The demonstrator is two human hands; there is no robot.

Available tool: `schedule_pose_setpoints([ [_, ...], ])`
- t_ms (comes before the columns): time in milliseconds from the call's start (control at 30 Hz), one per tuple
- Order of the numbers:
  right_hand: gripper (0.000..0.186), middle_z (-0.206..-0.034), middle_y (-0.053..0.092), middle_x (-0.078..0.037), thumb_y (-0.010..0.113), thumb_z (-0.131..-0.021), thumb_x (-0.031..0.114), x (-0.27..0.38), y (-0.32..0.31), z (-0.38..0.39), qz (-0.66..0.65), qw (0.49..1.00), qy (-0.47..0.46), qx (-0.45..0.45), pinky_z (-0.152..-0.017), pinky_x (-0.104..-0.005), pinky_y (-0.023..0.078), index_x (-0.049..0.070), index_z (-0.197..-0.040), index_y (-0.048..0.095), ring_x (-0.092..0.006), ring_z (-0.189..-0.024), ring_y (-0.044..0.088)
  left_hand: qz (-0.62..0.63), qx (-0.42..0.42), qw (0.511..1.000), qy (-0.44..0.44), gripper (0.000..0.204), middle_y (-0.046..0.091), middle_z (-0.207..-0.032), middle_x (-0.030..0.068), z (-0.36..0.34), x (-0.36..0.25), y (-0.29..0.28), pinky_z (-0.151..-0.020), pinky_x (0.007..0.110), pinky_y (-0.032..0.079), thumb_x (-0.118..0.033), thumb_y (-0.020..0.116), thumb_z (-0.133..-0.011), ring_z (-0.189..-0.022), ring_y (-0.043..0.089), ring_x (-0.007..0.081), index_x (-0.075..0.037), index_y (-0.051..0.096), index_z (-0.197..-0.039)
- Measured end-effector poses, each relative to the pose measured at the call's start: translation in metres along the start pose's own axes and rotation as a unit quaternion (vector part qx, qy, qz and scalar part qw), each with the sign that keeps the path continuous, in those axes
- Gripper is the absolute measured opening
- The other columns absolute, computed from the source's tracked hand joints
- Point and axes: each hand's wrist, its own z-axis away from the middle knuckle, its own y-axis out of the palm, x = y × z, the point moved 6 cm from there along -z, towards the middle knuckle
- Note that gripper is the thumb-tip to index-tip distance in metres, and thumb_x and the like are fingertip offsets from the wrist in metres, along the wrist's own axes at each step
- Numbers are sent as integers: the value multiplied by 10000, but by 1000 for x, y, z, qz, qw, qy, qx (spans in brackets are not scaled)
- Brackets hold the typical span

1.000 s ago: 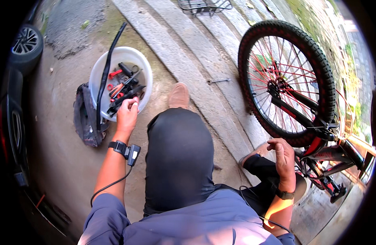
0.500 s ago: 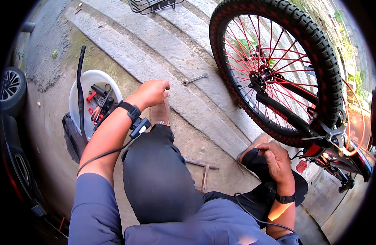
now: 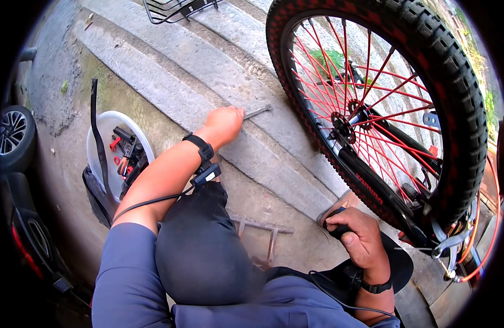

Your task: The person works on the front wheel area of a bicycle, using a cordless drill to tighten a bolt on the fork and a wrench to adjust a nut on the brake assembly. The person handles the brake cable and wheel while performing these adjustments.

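My left hand [image 3: 223, 124] reaches out over the pale stone strips, its curled fingers at the near end of a silver wrench [image 3: 258, 112]; their grip is hidden. My right hand [image 3: 358, 243] is curled low over my bent right leg beside my shoe, and what its fingers hold, if anything, is unclear. Just to its right, a bicycle wheel [image 3: 457, 109] with a knobbly tyre and red spokes stands in a black fork [image 3: 361, 177]. Left of my left forearm, a white bucket [image 3: 147, 149] holds black and red tools, with a long black rubber strip [image 3: 99, 142] across its rim.
A black wire basket [image 3: 181, 10] lies at the top. A dark bag [image 3: 94, 199] sits behind the bucket. A car wheel [image 3: 12, 136] and dark bodywork are at the far left. A flat brown T-shaped piece [image 3: 274, 246] lies below my hands.
My left hand has left the bucket and moved right to the wrench. My right hand has curled lower toward my leg. The view has shifted, bringing the bicycle wheel larger into view.
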Motion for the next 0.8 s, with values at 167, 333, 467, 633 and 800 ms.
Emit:
schedule_pose_setpoints([
  [167,493,-877,685,-132,567,-966,467,-1,-9,-5,-42,999,15,-15,-772,-372,497,-6,-1056,674,-301,-824,657,-4,-9,1000,7,227,662,-952,190,-9,0,5,-761,481,532,-209,688,-855,-896,670,375,-41,606,-982],
  [333,454,-956,686,-96,590,-959,429,-2,-13,-7,-61,997,35,9,-841,-372,469,7,-1109,661,-258,-888,625,-24,-20,999,-4,206,658,-937,192,-15,-1,14,-743,485,529,-187,681,-843,-887,664,382,-35,601,-957],
  [467,429,-946,682,-101,620,-940,404,2,-14,-7,-53,998,23,21,-836,-375,472,13,-1111,660,-267,-881,627,-2,-48,999,-7,179,653,-927,202,-14,-4,9,-750,492,528,-146,665,-824,-888,656,392,-34,600,-947],
  [633,412,-932,674,-120,672,-897,371,12,-11,3,-51,998,-7,21,-779,-386,492,17,-1108,659,-309,-851,641,87,-13,996,-9,146,657,-879,199,-2,-2,0,-737,480,522,-124,646,-800,-858,651,397,-31,604,-904],
  [800,394,-931,680,-132,741,-842,301,25,-3,27,-8,998,-55,19,-760,-372,507,14,-1101,665,-316,-850,658,161,-17,986,47,129,692,-858,178,23,-6,-67,-718,421,530,-118,661,-802,-816,677,347,-36,656,-902],
])
